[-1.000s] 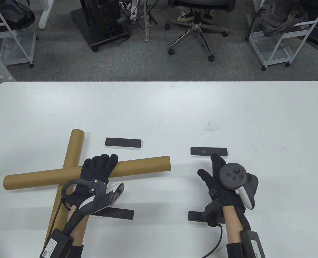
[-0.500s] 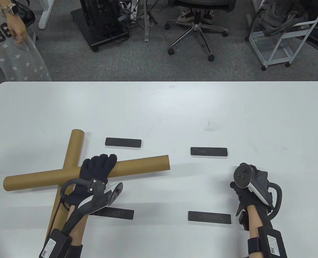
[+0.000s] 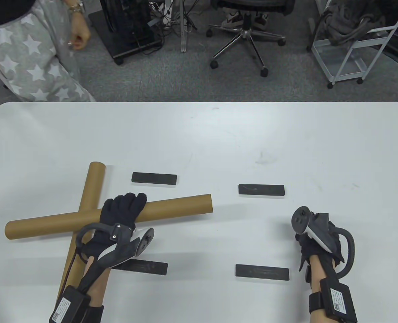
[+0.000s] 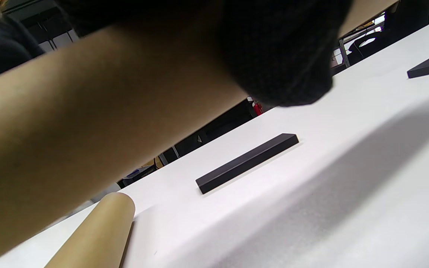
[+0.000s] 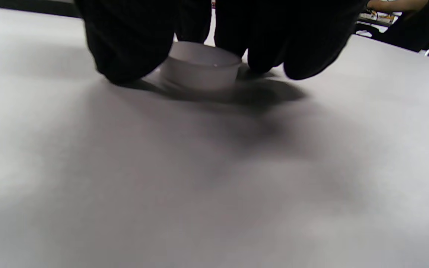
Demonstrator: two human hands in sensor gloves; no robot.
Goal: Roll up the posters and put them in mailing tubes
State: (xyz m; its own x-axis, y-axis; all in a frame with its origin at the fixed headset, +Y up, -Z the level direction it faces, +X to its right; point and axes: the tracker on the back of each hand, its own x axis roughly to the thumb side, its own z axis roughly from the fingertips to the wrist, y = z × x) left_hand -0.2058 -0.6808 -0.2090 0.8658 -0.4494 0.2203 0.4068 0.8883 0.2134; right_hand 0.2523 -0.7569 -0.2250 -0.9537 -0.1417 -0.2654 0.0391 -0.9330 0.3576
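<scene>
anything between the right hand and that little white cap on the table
Nothing visible. In the right wrist view the right hand's fingers already stand around the white cap, which sits on the table, with no object in between.

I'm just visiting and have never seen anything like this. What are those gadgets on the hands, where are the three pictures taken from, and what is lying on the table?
No robot here: these are a person's two hands in black sensor gloves, each with a tracker strapped on its back. One camera looks down at the white table; the other two sit on the wrists. The left hand rests on the upper tube, which lies across a second tube. Four black bars lie on the table. The right hand reaches down around a small white cap on the table; whether it grips the cap yet is unclear. No poster shows.
</scene>
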